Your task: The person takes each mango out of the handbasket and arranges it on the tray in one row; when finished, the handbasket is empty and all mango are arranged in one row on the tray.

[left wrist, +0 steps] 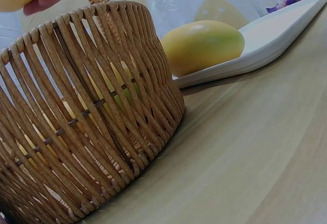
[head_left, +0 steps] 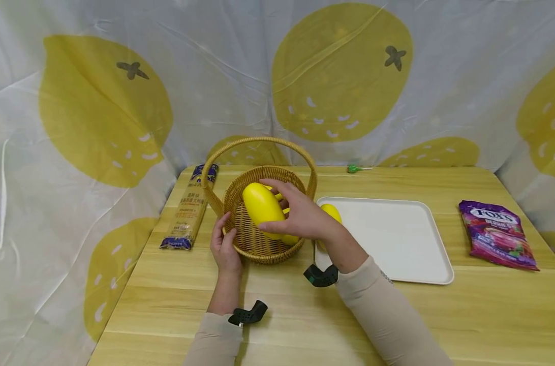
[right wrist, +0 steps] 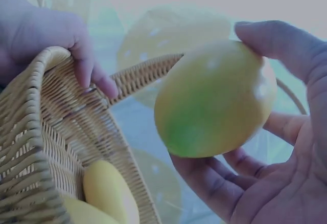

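Near mid-frame, a yellow mango [head_left: 263,208] is held over the wicker basket [head_left: 268,258] between the widely curved thumb and fingers of the right hand [head_left: 302,211]; the rim is gripped by the left hand [head_left: 225,251], fingers curled. At right, "FOX'S BERRIES" can be read on a purple bag [head_left: 499,236].

Head: is looking forward and down over counter [head_left: 282,330] to far edge. Left wrist: is facing wicker basket [left wrist: 166,81] from outside, low, close. Right wrist: is looking inside, near; both are sharing its rim.
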### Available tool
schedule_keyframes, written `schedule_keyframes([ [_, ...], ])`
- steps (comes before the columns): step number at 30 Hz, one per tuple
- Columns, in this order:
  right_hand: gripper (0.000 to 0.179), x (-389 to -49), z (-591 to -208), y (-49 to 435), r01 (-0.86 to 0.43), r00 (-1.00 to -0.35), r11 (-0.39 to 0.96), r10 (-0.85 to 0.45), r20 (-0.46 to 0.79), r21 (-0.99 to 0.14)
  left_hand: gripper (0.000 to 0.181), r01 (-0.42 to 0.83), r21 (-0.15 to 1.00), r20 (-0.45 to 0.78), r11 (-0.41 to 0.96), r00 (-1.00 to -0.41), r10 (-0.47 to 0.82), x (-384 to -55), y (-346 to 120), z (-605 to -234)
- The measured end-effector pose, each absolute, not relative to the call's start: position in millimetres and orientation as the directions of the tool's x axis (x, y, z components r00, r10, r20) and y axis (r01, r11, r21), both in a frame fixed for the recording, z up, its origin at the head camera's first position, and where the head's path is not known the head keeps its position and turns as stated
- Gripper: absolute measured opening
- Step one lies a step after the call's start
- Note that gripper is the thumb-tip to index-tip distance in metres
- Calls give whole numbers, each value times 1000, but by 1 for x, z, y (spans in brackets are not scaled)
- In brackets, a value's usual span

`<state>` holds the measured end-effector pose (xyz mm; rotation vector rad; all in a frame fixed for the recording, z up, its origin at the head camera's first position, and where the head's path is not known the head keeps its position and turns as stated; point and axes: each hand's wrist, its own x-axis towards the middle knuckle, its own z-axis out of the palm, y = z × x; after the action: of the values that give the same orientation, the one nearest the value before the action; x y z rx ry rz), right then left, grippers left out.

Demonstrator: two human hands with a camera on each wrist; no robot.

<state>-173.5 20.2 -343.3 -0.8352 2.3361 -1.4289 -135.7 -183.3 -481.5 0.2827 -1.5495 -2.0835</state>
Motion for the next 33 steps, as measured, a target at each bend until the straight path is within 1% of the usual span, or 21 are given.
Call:
schedule_keyframes([
  [5,90,-163,-351,40,-260,-778,251,-626,48,-933,43,290,930,139,-224,-845,-516,-136,-183,-482],
  [9,95,-153,-358,54,-229,-765,257,-644,10,-939,43,297,926,141,-232,-843,-519,-136,-183,-483],
  [12,99,-146,-361,66,-245,-766,316,-642,-16,-917,43,308,921,148,-239,-843,-517,-136,-182,-483],
  [15,99,-140,-362,80,-261,-782,407,-621,-55,-875,43,315,917,152,-245,-844,-514,-135,-181,-482],
  [18,90,-137,-364,97,-288,-792,479,-605,-75,-829,43,319,916,158,-243,-844,-513,-135,-180,-481],
  [20,81,-137,-368,108,-315,-798,491,-600,-53,-812,42,322,915,159,-243,-842,-515,-135,-181,-481],
  [23,65,-140,-372,124,-343,-824,511,-566,-9,-789,42,323,915,161,-242,-842,-515,-136,-181,-481],
  [25,60,-143,-374,133,-327,-857,529,-516,9,-783,43,322,915,160,-241,-842,-515,-136,-181,-481],
  [29,62,-151,-376,149,-225,-918,569,-396,-24,-791,42,318,916,157,-245,-847,-508,-135,-181,-482],
  [33,69,-157,-379,160,-117,-948,575,-309,-83,-810,43,322,912,159,-255,-849,-505,-135,-182,-481],
])
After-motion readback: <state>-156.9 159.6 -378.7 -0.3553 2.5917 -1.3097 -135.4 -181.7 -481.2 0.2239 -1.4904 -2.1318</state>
